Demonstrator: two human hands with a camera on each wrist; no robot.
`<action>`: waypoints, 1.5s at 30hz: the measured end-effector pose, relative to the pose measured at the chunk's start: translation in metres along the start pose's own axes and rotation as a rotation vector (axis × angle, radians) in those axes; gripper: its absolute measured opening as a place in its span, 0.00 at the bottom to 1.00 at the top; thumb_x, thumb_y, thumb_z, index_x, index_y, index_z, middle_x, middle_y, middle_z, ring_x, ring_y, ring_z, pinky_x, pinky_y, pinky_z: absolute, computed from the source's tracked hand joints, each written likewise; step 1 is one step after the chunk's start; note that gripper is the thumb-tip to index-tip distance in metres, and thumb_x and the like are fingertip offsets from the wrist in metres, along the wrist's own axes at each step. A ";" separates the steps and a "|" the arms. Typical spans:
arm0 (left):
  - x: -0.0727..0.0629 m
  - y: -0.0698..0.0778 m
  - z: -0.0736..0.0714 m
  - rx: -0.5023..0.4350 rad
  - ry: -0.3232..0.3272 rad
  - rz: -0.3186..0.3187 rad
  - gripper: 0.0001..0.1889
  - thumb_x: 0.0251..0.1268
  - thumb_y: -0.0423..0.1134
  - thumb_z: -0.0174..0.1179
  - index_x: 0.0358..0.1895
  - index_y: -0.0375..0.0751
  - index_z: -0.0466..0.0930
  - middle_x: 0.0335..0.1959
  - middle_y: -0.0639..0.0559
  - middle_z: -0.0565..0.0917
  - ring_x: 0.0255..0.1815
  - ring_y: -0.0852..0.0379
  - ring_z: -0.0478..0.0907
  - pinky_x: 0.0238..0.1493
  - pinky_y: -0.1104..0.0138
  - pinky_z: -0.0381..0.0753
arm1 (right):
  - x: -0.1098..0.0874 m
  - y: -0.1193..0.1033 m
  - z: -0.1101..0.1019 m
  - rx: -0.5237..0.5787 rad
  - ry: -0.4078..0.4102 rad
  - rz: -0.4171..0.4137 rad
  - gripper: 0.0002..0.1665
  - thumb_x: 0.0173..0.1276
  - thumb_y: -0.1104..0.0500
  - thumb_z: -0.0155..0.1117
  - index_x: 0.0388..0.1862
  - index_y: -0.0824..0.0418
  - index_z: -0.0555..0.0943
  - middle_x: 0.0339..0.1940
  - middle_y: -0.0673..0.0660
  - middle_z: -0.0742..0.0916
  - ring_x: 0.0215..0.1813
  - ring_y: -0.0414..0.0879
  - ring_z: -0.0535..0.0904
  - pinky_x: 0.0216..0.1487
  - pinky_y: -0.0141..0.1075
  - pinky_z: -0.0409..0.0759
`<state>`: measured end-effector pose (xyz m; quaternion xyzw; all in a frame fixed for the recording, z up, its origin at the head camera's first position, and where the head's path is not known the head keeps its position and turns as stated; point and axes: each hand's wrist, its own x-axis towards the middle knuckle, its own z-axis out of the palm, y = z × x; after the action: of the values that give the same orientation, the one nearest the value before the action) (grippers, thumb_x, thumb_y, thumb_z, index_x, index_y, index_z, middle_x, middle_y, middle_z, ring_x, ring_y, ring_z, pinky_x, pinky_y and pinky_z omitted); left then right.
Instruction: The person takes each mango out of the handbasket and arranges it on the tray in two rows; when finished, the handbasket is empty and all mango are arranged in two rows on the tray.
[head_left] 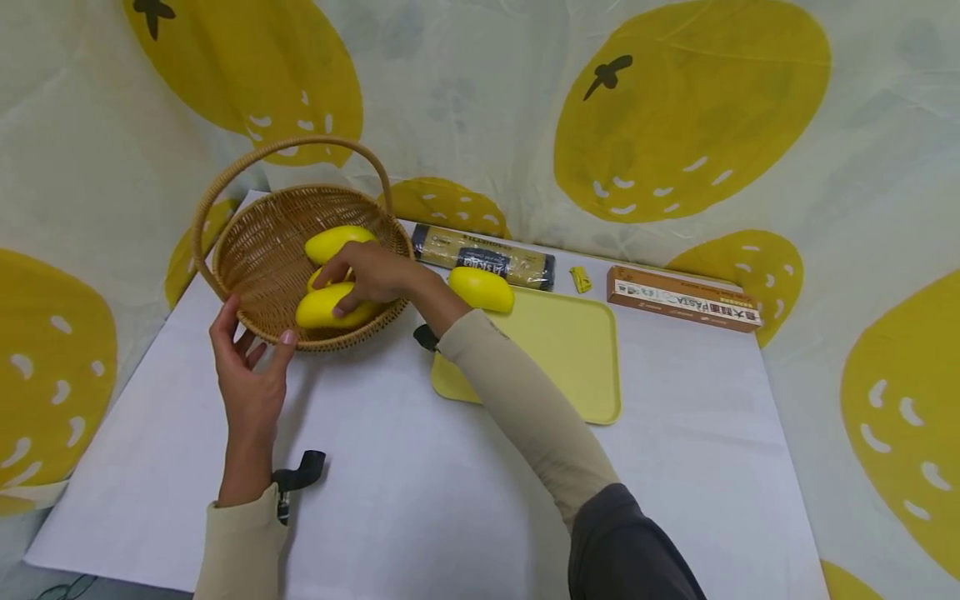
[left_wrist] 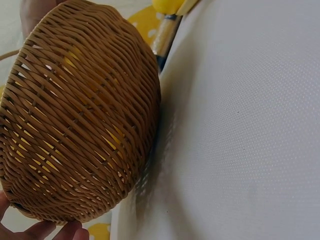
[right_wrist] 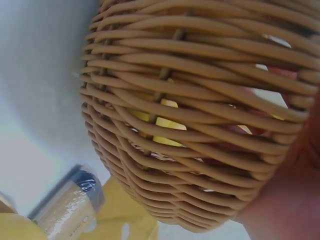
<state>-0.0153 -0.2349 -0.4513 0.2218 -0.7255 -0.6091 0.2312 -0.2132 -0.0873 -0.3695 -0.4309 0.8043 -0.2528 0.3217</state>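
Note:
A wicker basket (head_left: 258, 242) with a tall handle stands tilted at the back left of the table, its opening toward me. My left hand (head_left: 251, 387) holds its near rim, with fingertips (left_wrist: 67, 231) against the woven side in the left wrist view. Inside lie a yellow mango (head_left: 330, 243) at the back, another at the front (head_left: 318, 310), and one between them, mostly hidden. Reaching over the right rim, my right hand (head_left: 375, 271) grips the front mango, thumb on its top and fingers bent between the fruits. Weave covers most of the right wrist view.
A yellow tray (head_left: 562, 354) lies right of the basket, with one more mango (head_left: 482, 289) at its back left corner. Behind are a plastic-wrapped roll (head_left: 442, 246), a small yellow packet (head_left: 581, 279) and a brown pasta box (head_left: 682, 297). A patterned cloth hangs behind the table.

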 end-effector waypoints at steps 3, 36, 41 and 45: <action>0.000 0.000 0.000 -0.004 -0.001 0.003 0.43 0.73 0.41 0.68 0.84 0.62 0.55 0.85 0.57 0.60 0.81 0.46 0.64 0.78 0.56 0.62 | -0.003 -0.001 0.000 0.016 0.032 -0.026 0.31 0.67 0.51 0.80 0.69 0.46 0.85 0.65 0.44 0.87 0.68 0.41 0.78 0.67 0.32 0.75; 0.002 -0.005 0.001 -0.027 0.016 0.037 0.42 0.72 0.38 0.68 0.84 0.61 0.56 0.84 0.55 0.61 0.79 0.46 0.66 0.74 0.61 0.64 | -0.087 -0.003 -0.018 0.084 0.417 -0.214 0.32 0.65 0.53 0.82 0.68 0.51 0.85 0.63 0.50 0.86 0.62 0.42 0.79 0.65 0.33 0.77; 0.002 -0.004 0.002 -0.035 0.011 0.027 0.43 0.72 0.36 0.68 0.84 0.61 0.56 0.85 0.55 0.61 0.79 0.45 0.66 0.74 0.61 0.63 | -0.103 0.006 -0.021 0.135 0.440 -0.202 0.32 0.65 0.54 0.82 0.68 0.50 0.85 0.64 0.49 0.87 0.59 0.40 0.78 0.62 0.38 0.77; 0.002 -0.003 0.002 -0.031 0.013 0.011 0.43 0.72 0.38 0.68 0.83 0.62 0.56 0.84 0.56 0.61 0.80 0.46 0.66 0.75 0.60 0.63 | -0.115 0.018 -0.023 0.153 0.455 -0.198 0.31 0.65 0.53 0.81 0.68 0.48 0.85 0.62 0.47 0.88 0.59 0.39 0.78 0.63 0.39 0.79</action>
<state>-0.0178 -0.2350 -0.4540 0.2182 -0.7157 -0.6175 0.2427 -0.1905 0.0233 -0.3320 -0.4140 0.7884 -0.4336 0.1378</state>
